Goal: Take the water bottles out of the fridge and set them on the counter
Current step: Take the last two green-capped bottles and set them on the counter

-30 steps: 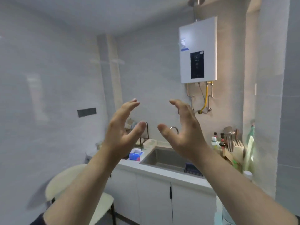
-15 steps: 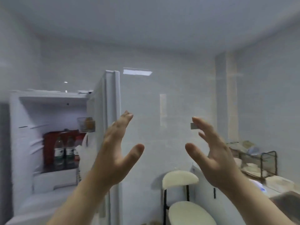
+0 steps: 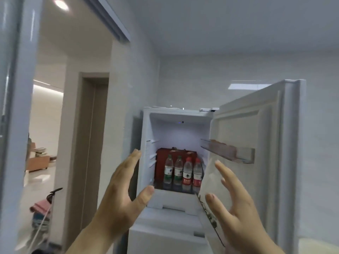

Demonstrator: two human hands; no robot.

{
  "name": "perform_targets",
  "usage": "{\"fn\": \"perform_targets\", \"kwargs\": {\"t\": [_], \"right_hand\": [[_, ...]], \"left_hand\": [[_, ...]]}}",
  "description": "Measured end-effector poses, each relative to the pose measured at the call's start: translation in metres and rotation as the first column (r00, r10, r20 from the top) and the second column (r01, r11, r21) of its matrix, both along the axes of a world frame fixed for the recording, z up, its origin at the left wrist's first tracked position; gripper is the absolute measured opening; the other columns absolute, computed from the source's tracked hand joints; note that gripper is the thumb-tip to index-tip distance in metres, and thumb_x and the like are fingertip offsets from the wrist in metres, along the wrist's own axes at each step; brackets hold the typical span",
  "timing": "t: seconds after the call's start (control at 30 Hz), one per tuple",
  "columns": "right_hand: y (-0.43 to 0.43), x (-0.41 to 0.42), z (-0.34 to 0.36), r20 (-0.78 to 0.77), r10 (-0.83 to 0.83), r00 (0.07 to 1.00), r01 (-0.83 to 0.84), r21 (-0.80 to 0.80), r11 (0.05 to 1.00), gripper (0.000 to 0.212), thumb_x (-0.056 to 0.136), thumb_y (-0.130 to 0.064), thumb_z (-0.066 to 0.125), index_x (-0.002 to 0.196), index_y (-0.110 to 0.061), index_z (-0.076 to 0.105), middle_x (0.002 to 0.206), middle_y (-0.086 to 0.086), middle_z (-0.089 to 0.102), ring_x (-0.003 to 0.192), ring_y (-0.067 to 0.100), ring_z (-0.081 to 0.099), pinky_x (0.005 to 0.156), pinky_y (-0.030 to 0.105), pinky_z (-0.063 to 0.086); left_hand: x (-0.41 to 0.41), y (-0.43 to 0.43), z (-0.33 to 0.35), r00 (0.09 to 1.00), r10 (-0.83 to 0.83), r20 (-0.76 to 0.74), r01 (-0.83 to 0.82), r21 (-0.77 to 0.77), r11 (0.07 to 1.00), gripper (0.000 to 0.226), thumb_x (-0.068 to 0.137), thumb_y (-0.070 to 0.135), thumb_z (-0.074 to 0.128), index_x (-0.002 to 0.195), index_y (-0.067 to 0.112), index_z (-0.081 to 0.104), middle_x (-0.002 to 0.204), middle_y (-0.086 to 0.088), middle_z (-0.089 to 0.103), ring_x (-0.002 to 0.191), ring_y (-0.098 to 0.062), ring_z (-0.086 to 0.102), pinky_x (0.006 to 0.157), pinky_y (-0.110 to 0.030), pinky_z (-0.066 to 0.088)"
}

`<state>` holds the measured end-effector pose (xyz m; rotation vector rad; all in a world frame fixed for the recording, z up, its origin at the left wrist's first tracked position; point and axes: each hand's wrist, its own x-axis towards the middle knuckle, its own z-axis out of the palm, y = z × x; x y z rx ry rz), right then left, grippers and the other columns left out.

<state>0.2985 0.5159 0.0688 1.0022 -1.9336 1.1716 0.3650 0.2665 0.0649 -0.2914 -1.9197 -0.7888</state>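
A white fridge (image 3: 146,143) stands ahead with its door (image 3: 256,136) swung open to the right. Several water bottles stand in a row on a shelf inside: two with green labels (image 3: 168,172) on the left, two with red labels (image 3: 187,176) on the right. A red box (image 3: 161,158) sits behind them. My left hand (image 3: 122,191) and my right hand (image 3: 233,202) are raised in front of the fridge, palms facing each other, fingers apart, holding nothing and well short of the bottles.
A clear door shelf (image 3: 227,153) juts from the open door at upper right. A white drawer front (image 3: 176,200) sits below the bottle shelf. At left a doorway (image 3: 45,125) leads to another room, with bags (image 3: 41,215) on the floor. The counter is out of view.
My view has swung left from the sink counter past a chair to face the open fridge. Both hands stay raised and empty.
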Motion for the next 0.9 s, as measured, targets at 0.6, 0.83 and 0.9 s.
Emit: {"fn": "perform_targets", "kwargs": {"t": [0.6, 0.83, 0.9], "right_hand": [[-0.205, -0.21, -0.057, 0.295, 0.005, 0.955, 0.072, -0.251, 0.965, 0.058, 0.069, -0.06, 0.058, 0.124, -0.063, 0.042, 0.135, -0.039, 0.039, 0.123, -0.013, 0.042, 0.106, 0.031, 0.039], [-0.233, -0.344, -0.077, 0.425, 0.116, 0.898, 0.117, -0.484, 0.867, 0.053, 0.087, -0.007, 0.07, 0.122, -0.041, 0.051, 0.136, -0.003, 0.054, 0.13, 0.018, 0.047, 0.109, 0.037, 0.037], [-0.237, -0.384, -0.079, 0.447, 0.102, 0.889, 0.143, -0.481, 0.865, 0.052, 0.088, -0.008, 0.067, 0.128, -0.037, 0.051, 0.137, -0.004, 0.054, 0.128, 0.015, 0.047, 0.11, 0.038, 0.037]], "left_hand": [[-0.215, -0.162, -0.043, 0.983, -0.127, 0.132, 0.114, 0.104, 0.988, 0.076, 0.068, 0.064, 0.047, 0.138, 0.056, 0.019, 0.144, 0.051, 0.007, 0.137, 0.021, 0.012, 0.101, -0.004, 0.018], [-0.355, -0.169, -0.059, 0.973, -0.16, 0.166, 0.118, 0.237, 0.964, 0.076, 0.062, 0.058, 0.055, 0.133, 0.068, 0.032, 0.137, 0.054, 0.023, 0.13, 0.018, 0.032, 0.112, -0.026, 0.029], [-0.396, -0.169, -0.06, 0.962, -0.188, 0.2, 0.127, 0.28, 0.951, 0.075, 0.061, 0.061, 0.053, 0.133, 0.06, 0.031, 0.131, 0.061, 0.024, 0.127, 0.018, 0.032, 0.113, -0.029, 0.028]]}}
